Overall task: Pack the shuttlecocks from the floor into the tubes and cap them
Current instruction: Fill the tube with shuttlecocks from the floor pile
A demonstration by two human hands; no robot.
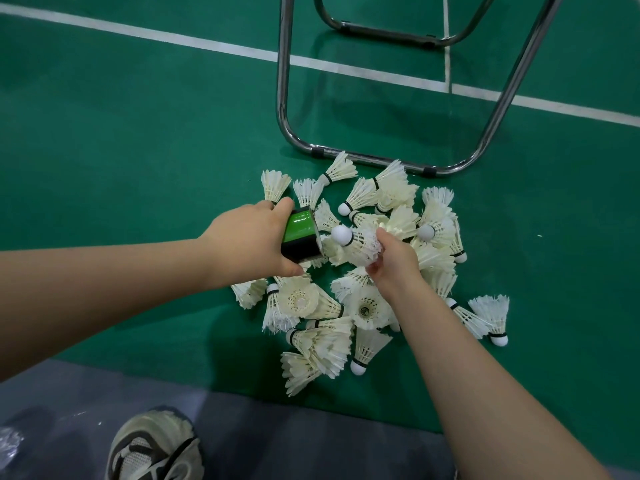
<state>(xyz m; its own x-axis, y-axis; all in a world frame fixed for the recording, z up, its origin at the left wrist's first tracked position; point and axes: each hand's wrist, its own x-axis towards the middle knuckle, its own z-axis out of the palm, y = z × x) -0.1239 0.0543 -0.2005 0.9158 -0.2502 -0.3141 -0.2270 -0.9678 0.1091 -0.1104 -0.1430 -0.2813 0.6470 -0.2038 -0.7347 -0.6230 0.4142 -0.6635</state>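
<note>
"Green and black, that tube: where is it?"

"In the left hand, fingers and thumb wrapped round it, above the pile. Its mouth faces 3 o'clock."

"And the right hand?"

"It pinches one shuttlecock by the feathers. The white cork points to 9 o'clock, just beside the tube's mouth. I cannot tell whether they touch."

"The rest?"

"White feathered ones heaped on the green floor under both hands, lying every way, some with corks up and some on their sides."

"What else is around?"

"A chrome frame stands at 12 o'clock from the pile, its bottom bar just beside the farthest feathers. A white line crosses the floor beyond it. A shoe sits at 7 o'clock, on grey flooring."
</note>
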